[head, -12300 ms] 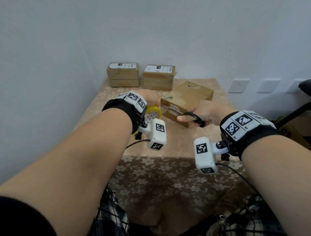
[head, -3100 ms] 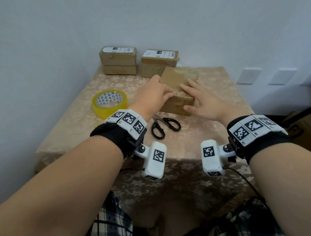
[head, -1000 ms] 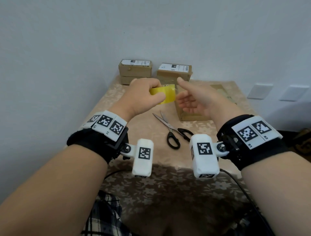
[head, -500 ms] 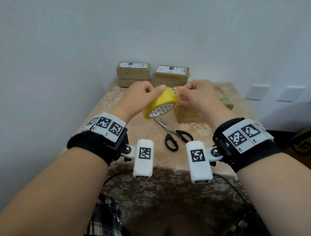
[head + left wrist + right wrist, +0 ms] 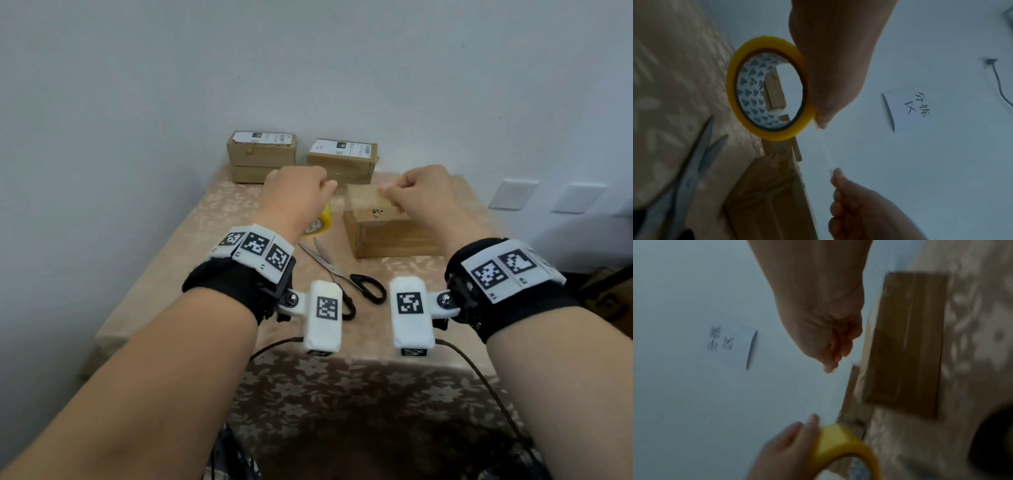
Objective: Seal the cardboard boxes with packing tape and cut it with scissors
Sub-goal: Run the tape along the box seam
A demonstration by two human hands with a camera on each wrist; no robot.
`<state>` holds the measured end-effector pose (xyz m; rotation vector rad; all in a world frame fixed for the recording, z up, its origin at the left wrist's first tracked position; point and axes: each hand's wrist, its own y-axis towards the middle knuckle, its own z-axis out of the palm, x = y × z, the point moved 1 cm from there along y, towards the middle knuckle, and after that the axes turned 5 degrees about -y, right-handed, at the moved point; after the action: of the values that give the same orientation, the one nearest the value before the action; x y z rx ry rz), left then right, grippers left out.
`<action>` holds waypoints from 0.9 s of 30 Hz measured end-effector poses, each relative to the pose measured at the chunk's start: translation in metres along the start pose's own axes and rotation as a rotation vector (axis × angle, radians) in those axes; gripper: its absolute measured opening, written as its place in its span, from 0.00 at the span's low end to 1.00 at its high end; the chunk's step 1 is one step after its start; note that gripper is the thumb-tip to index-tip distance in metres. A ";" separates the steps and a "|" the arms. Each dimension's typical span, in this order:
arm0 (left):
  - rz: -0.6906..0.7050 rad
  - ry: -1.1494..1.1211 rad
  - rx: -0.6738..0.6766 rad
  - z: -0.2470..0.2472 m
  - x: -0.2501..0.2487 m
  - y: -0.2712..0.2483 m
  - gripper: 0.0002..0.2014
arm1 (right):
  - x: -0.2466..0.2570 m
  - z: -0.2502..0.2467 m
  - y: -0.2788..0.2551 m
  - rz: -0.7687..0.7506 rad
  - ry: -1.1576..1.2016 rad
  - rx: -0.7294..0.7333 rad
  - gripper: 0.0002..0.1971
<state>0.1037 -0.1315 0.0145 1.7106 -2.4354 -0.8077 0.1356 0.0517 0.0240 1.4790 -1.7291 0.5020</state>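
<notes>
My left hand (image 5: 294, 195) grips the yellow tape roll (image 5: 322, 221), held on edge above the table just left of the near cardboard box (image 5: 387, 233). The roll (image 5: 766, 87) shows its printed white core in the left wrist view. My right hand (image 5: 421, 192) pinches the free end of the clear tape strip (image 5: 827, 151), which is stretched between the two hands over the box top. The strip is barely visible in the head view. Black-handled scissors (image 5: 342, 274) lie on the cloth in front of the box, blades slightly parted, touched by neither hand.
Two more cardboard boxes (image 5: 262, 156) (image 5: 340, 159) with white labels stand against the back wall. The table (image 5: 154, 291) has a beige flowered cloth. A paper sign (image 5: 908, 108) hangs on the wall, and wall sockets (image 5: 512, 193) sit to the right.
The hands have moved apart, drawing the tape out between them. Both have moved down and forward over the near box, and the roll now sits lower beside it.
</notes>
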 end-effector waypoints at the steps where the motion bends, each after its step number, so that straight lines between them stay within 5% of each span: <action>1: 0.008 0.017 -0.006 0.004 -0.003 0.003 0.17 | -0.004 0.000 0.002 0.011 -0.008 -0.005 0.14; 27: 0.011 0.218 0.119 0.039 -0.026 0.014 0.12 | -0.033 0.008 0.021 0.061 -0.286 -0.030 0.11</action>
<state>0.0884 -0.0898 -0.0058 1.7193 -2.3852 -0.4556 0.1134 0.0722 -0.0022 1.5387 -1.9986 0.3038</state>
